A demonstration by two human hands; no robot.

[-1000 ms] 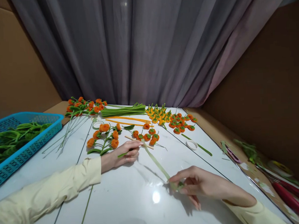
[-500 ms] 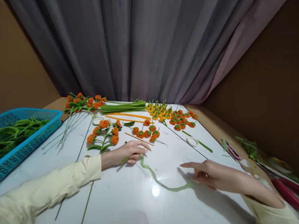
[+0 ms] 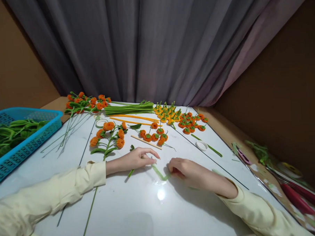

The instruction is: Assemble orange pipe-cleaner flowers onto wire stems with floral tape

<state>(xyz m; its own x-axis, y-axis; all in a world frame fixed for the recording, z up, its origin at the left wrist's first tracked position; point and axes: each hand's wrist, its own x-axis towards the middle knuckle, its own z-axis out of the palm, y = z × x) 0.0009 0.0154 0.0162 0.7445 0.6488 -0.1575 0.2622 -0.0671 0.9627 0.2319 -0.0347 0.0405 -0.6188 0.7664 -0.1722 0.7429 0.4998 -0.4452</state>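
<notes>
A narrow pale green strip of tape (image 3: 158, 173) runs in a bend between my two hands over the white tabletop. At its left end, my left hand (image 3: 134, 159) pinches it near the thumb, the index finger stretched above. A short fuzzy green stem (image 3: 131, 173) shows above and below that palm; whether it is gripped is hidden. My right hand (image 3: 188, 170) has its fingers curled together at the tape's right side, and more of the strip shows beneath the wrist. Just behind lie a thin wooden stick (image 3: 146, 142) and several orange fuzzy blooms (image 3: 155, 137).
A blue basket (image 3: 49, 124) of green leaves stands at left. An orange-flowered sprig (image 3: 111, 137), green stems (image 3: 128, 109), yellow pieces (image 3: 162, 114) and a white tape roll (image 3: 201, 145) lie farther back. Red-handled tools (image 3: 296, 197) and scraps line the right edge.
My right hand has moved left and inward, close to my left hand, with its fingers curled. The tape span between them is shorter. My left hand has barely moved; more of the stem shows.
</notes>
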